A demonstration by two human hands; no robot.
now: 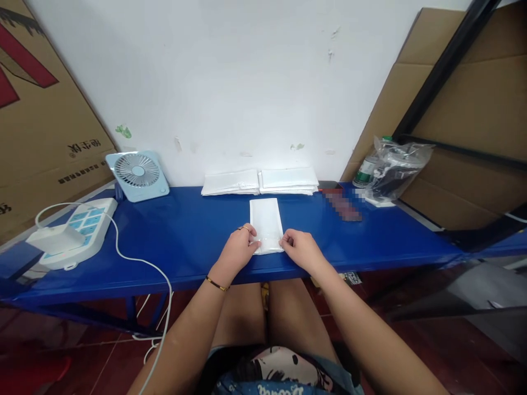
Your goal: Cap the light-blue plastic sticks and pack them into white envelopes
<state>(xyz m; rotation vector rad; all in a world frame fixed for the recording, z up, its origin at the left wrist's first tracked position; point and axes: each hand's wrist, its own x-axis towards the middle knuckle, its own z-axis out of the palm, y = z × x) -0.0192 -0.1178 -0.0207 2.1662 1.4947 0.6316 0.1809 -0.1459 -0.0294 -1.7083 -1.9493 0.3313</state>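
A flat white packet with a shiny, clear-looking cover lies on the blue table, its near edge close to the table's front. My left hand pinches its lower left corner between thumb and fingers. At the lower right corner, my right hand does the same with closed fingertips. Behind the packet, against the wall, lie two side-by-side stacks of similar white packets, a left stack and a right stack.
A light blue fan leans by the wall at left, near a white power strip whose cable hangs over the front edge. At right stand a bottle and a clear plastic bag. Cardboard flanks the blue table.
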